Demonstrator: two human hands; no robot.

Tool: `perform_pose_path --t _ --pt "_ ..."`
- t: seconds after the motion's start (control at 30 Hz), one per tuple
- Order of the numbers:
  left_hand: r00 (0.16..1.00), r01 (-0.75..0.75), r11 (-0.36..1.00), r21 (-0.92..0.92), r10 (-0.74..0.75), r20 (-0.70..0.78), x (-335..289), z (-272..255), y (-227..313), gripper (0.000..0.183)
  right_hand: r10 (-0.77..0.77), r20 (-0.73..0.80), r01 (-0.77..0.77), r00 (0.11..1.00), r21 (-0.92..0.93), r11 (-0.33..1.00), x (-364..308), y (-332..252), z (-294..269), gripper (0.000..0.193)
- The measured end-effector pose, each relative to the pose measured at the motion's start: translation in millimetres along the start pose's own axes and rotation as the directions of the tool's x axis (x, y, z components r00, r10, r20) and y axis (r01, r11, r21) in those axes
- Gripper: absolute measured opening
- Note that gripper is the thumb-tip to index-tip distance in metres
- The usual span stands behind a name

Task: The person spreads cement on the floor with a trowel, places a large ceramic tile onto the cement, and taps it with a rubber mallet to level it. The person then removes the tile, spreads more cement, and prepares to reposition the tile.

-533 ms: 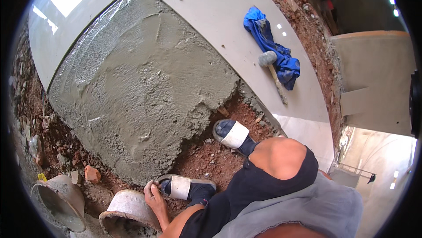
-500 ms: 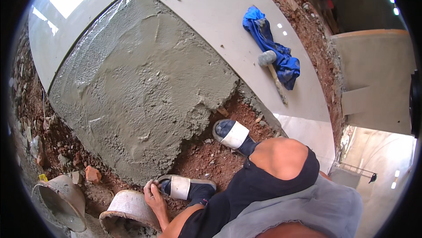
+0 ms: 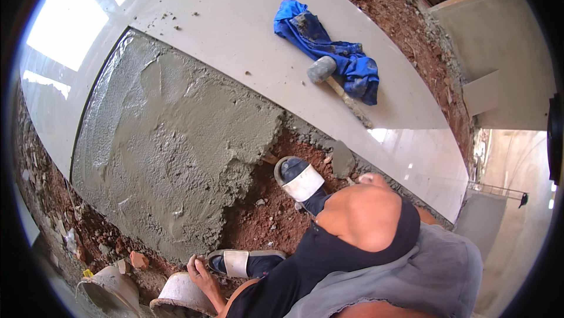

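Grey wet mortar [image 3: 170, 141] lies spread in a thick bed in front of me, with a ragged near edge. My left hand [image 3: 203, 275] hangs beside the toe of my left sandal, between it and a mortar-stained bucket [image 3: 182, 291]; its fingers are slightly apart and nothing shows in them. Partly hidden behind my right knee, my right hand [image 3: 374, 180] is closed around the handle of a trowel. The trowel's grey blade [image 3: 342, 160] sticks out over the soil along the tile edge, beyond my right sandal [image 3: 301, 180].
Large glossy pale tiles [image 3: 235, 24] border the mortar on the far and right sides. On them lie a blue cloth [image 3: 329, 47] and a mallet [image 3: 322, 70]. Another bucket [image 3: 114, 288] and a brick piece [image 3: 139, 260] are at the lower left. Reddish soil [image 3: 258, 218] surrounds my feet.
The view has shifted, so the mortar and mallet sit differently in the picture. My right hand and the trowel have come into sight beside my knee. My left hand stays near the sandal.
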State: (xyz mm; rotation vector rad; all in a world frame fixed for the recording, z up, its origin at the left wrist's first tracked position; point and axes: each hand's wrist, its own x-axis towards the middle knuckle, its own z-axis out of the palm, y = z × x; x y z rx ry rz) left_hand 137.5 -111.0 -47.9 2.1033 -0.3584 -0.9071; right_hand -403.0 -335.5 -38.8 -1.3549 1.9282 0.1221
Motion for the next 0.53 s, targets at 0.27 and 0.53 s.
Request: perform_pose_path --t 0.27,0.53 --pt "0.991 0.038 0.999 0.024 -0.034 -0.127 -10 6 10 0.027 -0.301 -0.643 0.166 0.704 -0.263 0.950 175 -48 -94 0.051" --pt "0.983 0.072 0.995 -0.064 -0.082 -0.165 -7 11 17 0.026 -0.238 -0.602 -0.007 0.762 -0.376 0.927 283 -74 -114 0.027"
